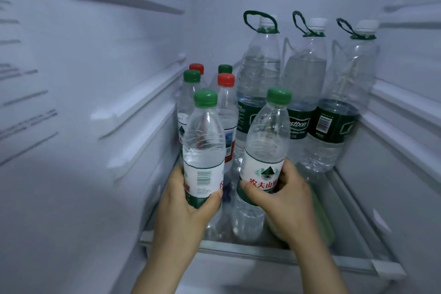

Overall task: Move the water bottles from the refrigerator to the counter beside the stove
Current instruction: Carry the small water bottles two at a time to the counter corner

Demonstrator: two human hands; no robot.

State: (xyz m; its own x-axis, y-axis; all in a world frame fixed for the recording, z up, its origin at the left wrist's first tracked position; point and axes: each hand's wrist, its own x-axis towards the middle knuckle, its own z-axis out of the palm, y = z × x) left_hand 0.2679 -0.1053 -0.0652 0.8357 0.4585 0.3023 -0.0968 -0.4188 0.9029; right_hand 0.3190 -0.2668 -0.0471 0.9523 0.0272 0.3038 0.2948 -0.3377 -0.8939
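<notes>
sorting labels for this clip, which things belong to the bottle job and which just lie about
Job:
left hand, gripping left bottle
right hand, gripping right bottle
four small bottles behind
three large loop-handled bottles

Lying about:
pale green object behind right hand
wall rails
shelf

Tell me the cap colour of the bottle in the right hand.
A green plastic cap, head view.

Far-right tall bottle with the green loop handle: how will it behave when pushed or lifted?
The tall bottle is narrow for its height, so a push up high would likely tip it. Its clear upper wall looks dented, so it is probably thin and squashy. The loop handle looks thin and floppy; lifted by it, the bottle may swing.
</notes>
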